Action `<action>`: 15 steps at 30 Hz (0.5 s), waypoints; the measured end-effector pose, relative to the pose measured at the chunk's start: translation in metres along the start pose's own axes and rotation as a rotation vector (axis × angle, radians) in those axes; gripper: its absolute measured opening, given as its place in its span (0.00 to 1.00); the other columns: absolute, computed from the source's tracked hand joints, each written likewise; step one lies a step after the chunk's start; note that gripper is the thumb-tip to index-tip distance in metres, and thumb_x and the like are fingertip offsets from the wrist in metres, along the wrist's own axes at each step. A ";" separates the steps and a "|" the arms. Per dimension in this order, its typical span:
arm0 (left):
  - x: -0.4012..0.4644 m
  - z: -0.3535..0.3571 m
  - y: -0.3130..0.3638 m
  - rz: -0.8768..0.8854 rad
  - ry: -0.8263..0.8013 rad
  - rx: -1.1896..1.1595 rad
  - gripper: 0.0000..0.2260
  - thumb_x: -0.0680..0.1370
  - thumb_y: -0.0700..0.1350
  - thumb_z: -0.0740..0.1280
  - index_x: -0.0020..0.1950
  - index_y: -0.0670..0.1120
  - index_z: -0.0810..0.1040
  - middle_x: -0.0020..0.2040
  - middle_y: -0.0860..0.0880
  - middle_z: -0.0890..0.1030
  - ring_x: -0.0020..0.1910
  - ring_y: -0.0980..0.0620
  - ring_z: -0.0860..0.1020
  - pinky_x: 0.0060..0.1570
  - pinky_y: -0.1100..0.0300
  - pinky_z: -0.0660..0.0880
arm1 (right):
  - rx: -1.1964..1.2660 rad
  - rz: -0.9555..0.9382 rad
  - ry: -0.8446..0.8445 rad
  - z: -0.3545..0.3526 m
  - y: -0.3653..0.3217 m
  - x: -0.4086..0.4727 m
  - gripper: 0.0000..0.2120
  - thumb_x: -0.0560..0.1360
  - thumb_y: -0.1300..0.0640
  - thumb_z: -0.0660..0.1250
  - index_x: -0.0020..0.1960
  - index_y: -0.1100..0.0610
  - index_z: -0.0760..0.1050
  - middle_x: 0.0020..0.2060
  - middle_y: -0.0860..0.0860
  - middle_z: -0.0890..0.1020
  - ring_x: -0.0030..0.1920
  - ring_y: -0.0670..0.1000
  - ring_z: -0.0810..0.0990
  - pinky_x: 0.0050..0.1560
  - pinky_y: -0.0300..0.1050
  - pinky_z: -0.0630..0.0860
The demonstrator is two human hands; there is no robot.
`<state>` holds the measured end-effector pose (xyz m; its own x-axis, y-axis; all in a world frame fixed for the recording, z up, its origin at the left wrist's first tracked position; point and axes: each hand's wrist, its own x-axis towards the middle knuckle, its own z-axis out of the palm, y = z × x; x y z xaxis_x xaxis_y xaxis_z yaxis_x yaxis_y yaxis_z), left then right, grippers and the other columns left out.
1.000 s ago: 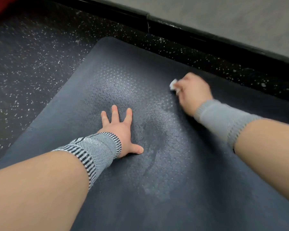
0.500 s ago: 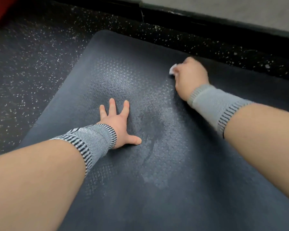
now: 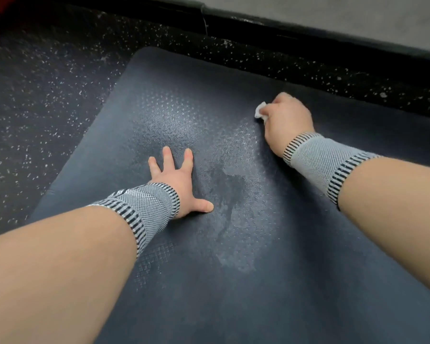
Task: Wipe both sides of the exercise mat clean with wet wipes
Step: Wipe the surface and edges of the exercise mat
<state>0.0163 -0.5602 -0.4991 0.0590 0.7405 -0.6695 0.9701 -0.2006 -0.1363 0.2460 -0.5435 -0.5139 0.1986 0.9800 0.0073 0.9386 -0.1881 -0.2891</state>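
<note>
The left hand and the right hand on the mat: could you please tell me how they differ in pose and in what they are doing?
The left hand lies flat on the exercise mat with fingers spread, holding nothing; the right hand is curled round a white wet wipe. The left hand sits near the mat's middle, beside a damp patch; the right hand is nearer the mat's far edge. Both wear grey striped wrist bands and touch the mat.

- exercise mat (image 3: 271, 281): dark blue-grey, textured, lying flat on the floor, rounded far corner, a damp sheen across its middle
- wet wipe (image 3: 260, 112): small white wad, pressed on the mat's far part
</note>
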 end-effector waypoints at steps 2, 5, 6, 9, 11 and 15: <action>-0.001 -0.001 0.001 0.004 0.003 0.000 0.61 0.62 0.72 0.71 0.76 0.54 0.29 0.77 0.40 0.32 0.74 0.30 0.37 0.74 0.38 0.47 | 0.064 -0.122 -0.063 0.007 -0.021 -0.037 0.12 0.77 0.60 0.62 0.58 0.51 0.77 0.53 0.53 0.74 0.54 0.55 0.72 0.47 0.44 0.66; -0.004 -0.002 0.002 0.027 0.021 0.040 0.60 0.64 0.71 0.70 0.76 0.51 0.29 0.76 0.37 0.33 0.74 0.31 0.36 0.74 0.40 0.42 | 0.192 -0.436 -0.226 0.008 -0.047 -0.102 0.09 0.76 0.61 0.63 0.52 0.53 0.79 0.47 0.53 0.76 0.47 0.55 0.74 0.43 0.42 0.64; -0.005 -0.003 0.003 0.035 0.024 0.053 0.60 0.65 0.71 0.69 0.76 0.50 0.29 0.76 0.36 0.33 0.74 0.31 0.36 0.74 0.40 0.41 | 0.212 -0.486 -0.282 0.004 -0.047 -0.110 0.08 0.75 0.61 0.64 0.51 0.54 0.80 0.46 0.53 0.77 0.46 0.56 0.74 0.42 0.42 0.65; -0.006 -0.005 0.005 0.040 0.017 0.068 0.59 0.66 0.71 0.68 0.76 0.49 0.29 0.76 0.35 0.33 0.74 0.30 0.36 0.74 0.39 0.41 | 0.198 -0.362 -0.205 -0.005 -0.034 -0.082 0.10 0.77 0.57 0.62 0.54 0.54 0.81 0.48 0.54 0.78 0.50 0.57 0.74 0.47 0.48 0.71; -0.005 -0.005 0.005 0.041 0.015 0.053 0.59 0.66 0.71 0.69 0.76 0.50 0.30 0.76 0.35 0.33 0.74 0.28 0.37 0.74 0.37 0.45 | 0.104 -0.161 -0.023 -0.008 -0.019 -0.050 0.12 0.79 0.55 0.60 0.56 0.51 0.80 0.51 0.52 0.77 0.53 0.56 0.72 0.51 0.49 0.71; -0.004 -0.007 0.004 0.057 0.028 0.021 0.59 0.65 0.71 0.70 0.77 0.51 0.31 0.76 0.37 0.34 0.74 0.27 0.39 0.72 0.34 0.52 | -0.027 0.093 -0.008 -0.001 -0.015 -0.035 0.13 0.79 0.57 0.59 0.60 0.48 0.77 0.55 0.51 0.74 0.56 0.55 0.72 0.55 0.47 0.70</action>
<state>0.0219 -0.5599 -0.4921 0.1210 0.7448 -0.6562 0.9598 -0.2564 -0.1140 0.2251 -0.5745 -0.5083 0.2833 0.9587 -0.0266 0.9233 -0.2801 -0.2626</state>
